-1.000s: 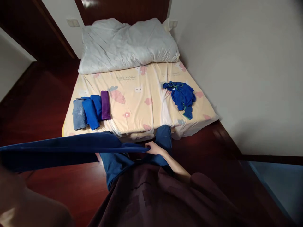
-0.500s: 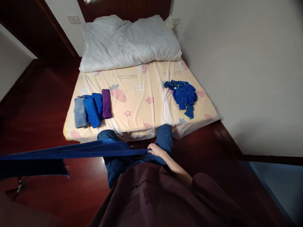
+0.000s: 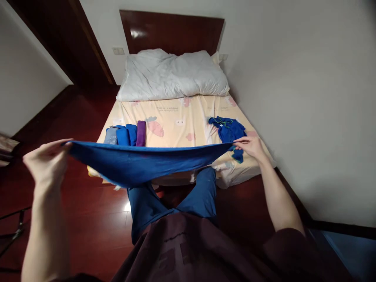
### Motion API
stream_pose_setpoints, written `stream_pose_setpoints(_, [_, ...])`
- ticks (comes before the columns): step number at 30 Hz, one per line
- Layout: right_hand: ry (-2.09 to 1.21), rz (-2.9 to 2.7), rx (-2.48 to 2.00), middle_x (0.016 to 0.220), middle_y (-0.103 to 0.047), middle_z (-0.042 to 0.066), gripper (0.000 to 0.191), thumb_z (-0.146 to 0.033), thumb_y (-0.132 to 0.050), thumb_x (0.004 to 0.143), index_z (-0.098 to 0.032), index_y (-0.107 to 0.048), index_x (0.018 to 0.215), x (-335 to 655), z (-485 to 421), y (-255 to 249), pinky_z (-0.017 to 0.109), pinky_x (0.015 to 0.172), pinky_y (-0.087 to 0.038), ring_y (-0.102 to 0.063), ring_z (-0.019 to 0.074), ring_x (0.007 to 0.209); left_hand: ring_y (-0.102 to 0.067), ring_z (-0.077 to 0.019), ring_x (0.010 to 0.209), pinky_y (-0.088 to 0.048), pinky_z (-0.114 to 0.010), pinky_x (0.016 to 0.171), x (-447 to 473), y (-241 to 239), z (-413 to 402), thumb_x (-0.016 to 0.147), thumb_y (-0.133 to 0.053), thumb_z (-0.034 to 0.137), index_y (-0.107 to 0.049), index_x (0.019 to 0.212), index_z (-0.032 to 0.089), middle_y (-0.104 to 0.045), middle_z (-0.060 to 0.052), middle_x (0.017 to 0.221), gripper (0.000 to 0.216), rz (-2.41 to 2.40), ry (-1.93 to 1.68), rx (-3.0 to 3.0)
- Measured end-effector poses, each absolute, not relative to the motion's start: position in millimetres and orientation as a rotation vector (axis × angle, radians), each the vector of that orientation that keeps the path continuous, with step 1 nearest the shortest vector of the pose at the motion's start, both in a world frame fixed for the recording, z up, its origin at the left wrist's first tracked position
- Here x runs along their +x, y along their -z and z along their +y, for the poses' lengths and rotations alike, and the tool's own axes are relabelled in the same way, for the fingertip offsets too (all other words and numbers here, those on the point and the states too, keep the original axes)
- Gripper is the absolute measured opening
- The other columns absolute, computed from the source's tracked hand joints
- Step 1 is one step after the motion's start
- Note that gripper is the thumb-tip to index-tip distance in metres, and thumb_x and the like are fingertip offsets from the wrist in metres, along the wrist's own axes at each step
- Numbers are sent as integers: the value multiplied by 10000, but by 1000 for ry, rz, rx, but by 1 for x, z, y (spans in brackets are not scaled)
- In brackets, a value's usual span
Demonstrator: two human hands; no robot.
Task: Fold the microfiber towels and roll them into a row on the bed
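A blue towel point(image 3: 141, 162) is stretched sideways in front of me, its upper edge nearly straight and its lower part sagging. My left hand point(image 3: 48, 160) pinches one end at the left. At the right, my right hand point(image 3: 249, 147) pinches the other end between thumb and fingers. Behind the towel, on the bed, stand a rolled grey cloth point(image 3: 111, 135), two rolled blue cloths point(image 3: 127, 134) and a rolled purple cloth point(image 3: 141, 133), their lower parts partly hidden. A crumpled blue cloth with green edging point(image 3: 230, 129) lies beyond my right hand.
The bed point(image 3: 176, 117) has a cream printed sheet, with a white quilt point(image 3: 176, 74) piled against the dark headboard point(image 3: 173, 31). A wall point(image 3: 293, 98) runs along the right. Black metal legs point(image 3: 19, 227) stand on the dark red floor at lower left.
My left hand has come into view at the left, holding the towel's end. My right hand has moved up and right from near my knee, and the towel now spans between both hands.
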State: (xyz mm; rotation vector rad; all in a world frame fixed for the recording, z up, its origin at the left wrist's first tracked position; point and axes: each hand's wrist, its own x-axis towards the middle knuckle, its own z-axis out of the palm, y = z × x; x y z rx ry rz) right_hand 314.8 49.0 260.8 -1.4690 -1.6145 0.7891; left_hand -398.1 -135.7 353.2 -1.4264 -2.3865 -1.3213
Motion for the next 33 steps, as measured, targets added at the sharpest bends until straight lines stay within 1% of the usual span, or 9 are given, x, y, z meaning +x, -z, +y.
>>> stream_pose_setpoints(3, [-636,-1585,-1530,708,-773,95,313,-395,-880,808,-117,-818,938,335,71,-306,270,624,-611,-722,180,606,-759,-260,891,-625,-356,848,-390,-349,-78,772,-735,464,-845,1110,142,-823,-78,979,479,-2310,1521,-1503])
stream_pose_setpoints(7, [-534,-1478,-1600,675,-756,118,147,-211,-805,896,-77,-798,956,347,86,-342,244,630,-590,-711,165,596,-718,-180,682,-561,-240,631,-368,-360,-20,820,-752,389,-839,1082,115,-774,-51,752,389,-2320,1515,-1669])
stream_pose_setpoints(10, [-587,-1449,-1592,670,-753,110,145,-206,-843,874,-83,-783,920,353,82,-350,242,641,-598,-731,170,619,-729,-187,657,-533,-225,536,-352,-366,-3,870,-734,324,-804,1088,78,-778,-75,780,336,-2358,1619,-1772])
stream_pose_setpoints(14, [-786,-1409,-1592,747,-781,147,194,-202,-922,780,-93,-770,831,370,64,-342,306,704,-641,-762,200,663,-776,-239,712,-633,-314,620,-350,-364,-9,854,-759,267,-766,1036,61,-792,-93,837,276,-2430,1623,-1887])
stream_pose_setpoints(19, [-938,-1442,-1539,755,-788,175,256,-239,-974,698,-95,-808,829,403,46,-327,295,644,-640,-775,226,660,-808,-277,817,-657,-389,796,-372,-364,-30,819,-779,616,-767,1028,94,-792,-61,837,562,-2500,1399,-2215])
stream_pose_setpoints(22, [-983,-1506,-1564,672,-768,148,227,-236,-960,721,-105,-815,836,419,49,-328,271,592,-622,-754,206,598,-809,-291,839,-676,-388,806,-378,-365,-31,759,-816,704,-763,1006,94,-798,-74,856,661,-2621,1353,-2317])
stream_pose_setpoints(28, [-966,-1499,-1775,641,-747,153,82,-18,-810,830,-94,-793,855,414,80,-327,320,617,-609,-738,214,580,-804,-290,792,-667,-536,963,-368,-337,0,795,-910,496,-739,1038,62,-796,-115,857,526,-2881,1374,-2180])
stream_pose_setpoints(30, [-924,-1483,-1857,623,-737,155,123,35,-739,862,-82,-772,841,404,97,-320,348,653,-607,-736,220,578,-801,-289,772,-668,-525,957,-361,-318,15,765,-929,445,-735,975,74,-789,-122,832,469,-2923,1460,-2147])
stream_pose_setpoints(33, [-807,-1476,-1891,622,-735,146,158,55,-695,881,-80,-741,815,389,124,-309,348,704,-601,-729,204,581,-791,-292,742,-689,-495,879,-348,-296,41,706,-937,462,-711,868,104,-772,-123,784,453,-2864,1643,-2144])
